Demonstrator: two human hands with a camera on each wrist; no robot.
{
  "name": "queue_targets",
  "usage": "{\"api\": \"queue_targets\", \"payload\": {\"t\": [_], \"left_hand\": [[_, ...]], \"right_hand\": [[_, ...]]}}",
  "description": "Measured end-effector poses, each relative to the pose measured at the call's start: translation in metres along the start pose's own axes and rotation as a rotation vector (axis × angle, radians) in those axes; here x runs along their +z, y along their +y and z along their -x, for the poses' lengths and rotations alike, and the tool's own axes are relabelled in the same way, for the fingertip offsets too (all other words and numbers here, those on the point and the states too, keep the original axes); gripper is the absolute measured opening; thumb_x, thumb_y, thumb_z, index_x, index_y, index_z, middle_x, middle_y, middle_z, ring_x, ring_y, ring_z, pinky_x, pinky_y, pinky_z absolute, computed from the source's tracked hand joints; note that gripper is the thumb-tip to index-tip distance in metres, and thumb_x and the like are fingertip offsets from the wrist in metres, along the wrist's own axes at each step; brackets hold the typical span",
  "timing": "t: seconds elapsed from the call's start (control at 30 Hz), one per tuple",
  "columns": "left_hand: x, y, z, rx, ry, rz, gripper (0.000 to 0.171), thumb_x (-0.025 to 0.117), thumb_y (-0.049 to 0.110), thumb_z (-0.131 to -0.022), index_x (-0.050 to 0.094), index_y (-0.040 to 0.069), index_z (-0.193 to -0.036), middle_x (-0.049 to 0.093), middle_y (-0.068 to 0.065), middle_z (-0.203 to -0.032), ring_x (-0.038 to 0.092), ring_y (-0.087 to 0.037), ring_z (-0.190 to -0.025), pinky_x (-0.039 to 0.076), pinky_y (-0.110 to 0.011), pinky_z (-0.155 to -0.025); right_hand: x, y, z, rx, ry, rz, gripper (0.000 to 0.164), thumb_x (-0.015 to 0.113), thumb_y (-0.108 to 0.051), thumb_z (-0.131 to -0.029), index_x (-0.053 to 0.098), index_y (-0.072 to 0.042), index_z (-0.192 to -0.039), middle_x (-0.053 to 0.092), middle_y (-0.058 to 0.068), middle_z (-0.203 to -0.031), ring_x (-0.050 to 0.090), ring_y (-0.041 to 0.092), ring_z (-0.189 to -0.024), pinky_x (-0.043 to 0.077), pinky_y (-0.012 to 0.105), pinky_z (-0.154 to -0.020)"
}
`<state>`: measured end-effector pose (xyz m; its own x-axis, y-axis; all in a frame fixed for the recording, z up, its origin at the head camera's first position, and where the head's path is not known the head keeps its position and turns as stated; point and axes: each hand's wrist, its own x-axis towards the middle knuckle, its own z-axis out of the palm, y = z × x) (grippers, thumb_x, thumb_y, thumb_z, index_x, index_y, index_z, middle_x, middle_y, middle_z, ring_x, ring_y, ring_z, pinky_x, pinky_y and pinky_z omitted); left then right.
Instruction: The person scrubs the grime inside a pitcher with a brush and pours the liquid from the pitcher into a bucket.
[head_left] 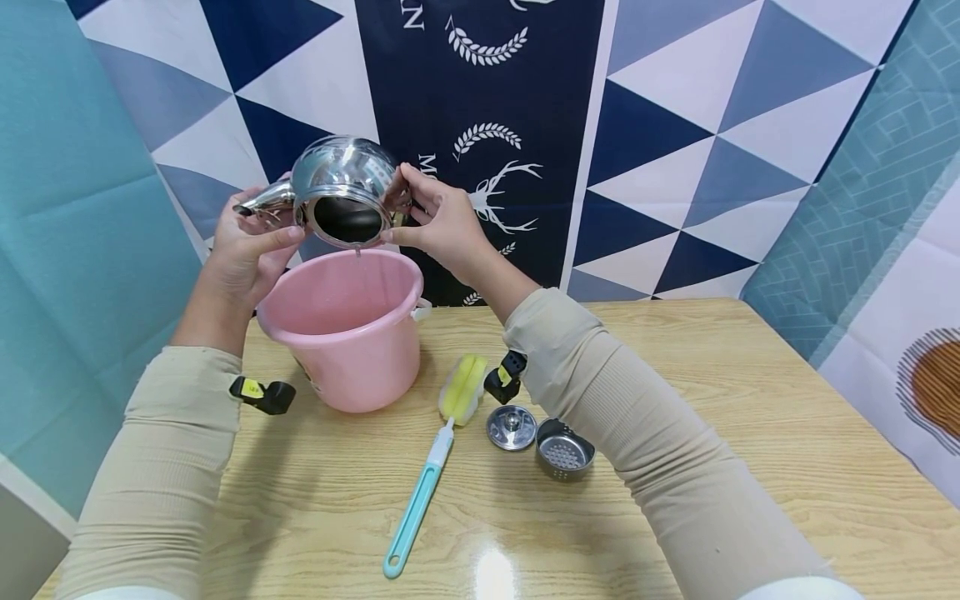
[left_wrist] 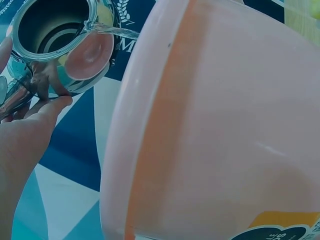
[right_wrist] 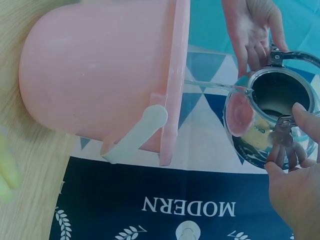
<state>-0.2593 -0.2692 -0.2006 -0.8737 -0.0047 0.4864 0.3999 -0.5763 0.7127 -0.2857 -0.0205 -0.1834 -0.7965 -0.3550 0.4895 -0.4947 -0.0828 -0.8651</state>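
Note:
A shiny steel teapot (head_left: 341, 162) is tipped over the pink bucket (head_left: 363, 362), its open mouth facing down toward me. A thin stream of water (right_wrist: 215, 86) runs from its rim into the bucket. My left hand (head_left: 251, 250) grips the spout side, thumb near the rim and fingers behind the spout (head_left: 266, 200). On the opposite side my right hand (head_left: 442, 221) holds the pot between thumb and fingers. The right wrist view shows a dark curved handle (right_wrist: 300, 56) at the pot's mouth.
A sponge bottle brush (head_left: 423, 492) with a yellow head and teal handle lies on the wooden table (head_left: 660, 358). To its right are a small steel lid (head_left: 512, 427) and a perforated strainer basket (head_left: 564, 452). A patterned cloth (head_left: 675, 150) hangs behind the bucket.

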Motion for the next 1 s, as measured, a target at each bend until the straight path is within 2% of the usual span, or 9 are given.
{"api": "queue_targets", "payload": {"t": [0.4, 0.7, 1.0], "left_hand": [[0.0008, 0.0038, -0.0007, -0.002, -0.020, -0.049, 0.073, 0.066, -0.027, -0.074, 0.029, 0.009, -0.125, 0.037, -0.010, -0.150, 0.043, -0.026, -0.133, 0.053, -0.035, -0.091], [0.0005, 0.0033, -0.0006, -0.001, -0.038, -0.032, 0.074, 0.062, -0.030, -0.074, 0.027, 0.010, -0.127, 0.036, -0.009, -0.151, 0.043, -0.027, -0.134, 0.055, -0.039, -0.087], [0.0030, 0.0038, -0.0008, -0.002, -0.031, -0.005, 0.076, 0.062, -0.032, -0.072, 0.026, 0.009, -0.124, 0.035, -0.009, -0.152, 0.038, -0.026, -0.137, 0.056, -0.039, -0.085]], "right_hand": [[0.0017, -0.0035, 0.0006, -0.033, -0.005, 0.001, 0.085, 0.077, 0.013, -0.076, 0.037, -0.004, -0.148, 0.035, 0.001, -0.155, 0.045, 0.012, -0.133, 0.041, 0.021, -0.103], [0.0009, -0.0031, 0.0008, -0.043, -0.003, 0.039, 0.083, 0.076, 0.012, -0.077, 0.037, -0.004, -0.148, 0.034, 0.001, -0.155, 0.039, 0.008, -0.136, 0.040, 0.021, -0.104], [0.0001, -0.0032, 0.0019, -0.044, -0.001, 0.031, 0.086, 0.076, 0.015, -0.074, 0.037, -0.006, -0.148, 0.033, 0.000, -0.156, 0.039, 0.007, -0.136, 0.041, 0.022, -0.104]]}}
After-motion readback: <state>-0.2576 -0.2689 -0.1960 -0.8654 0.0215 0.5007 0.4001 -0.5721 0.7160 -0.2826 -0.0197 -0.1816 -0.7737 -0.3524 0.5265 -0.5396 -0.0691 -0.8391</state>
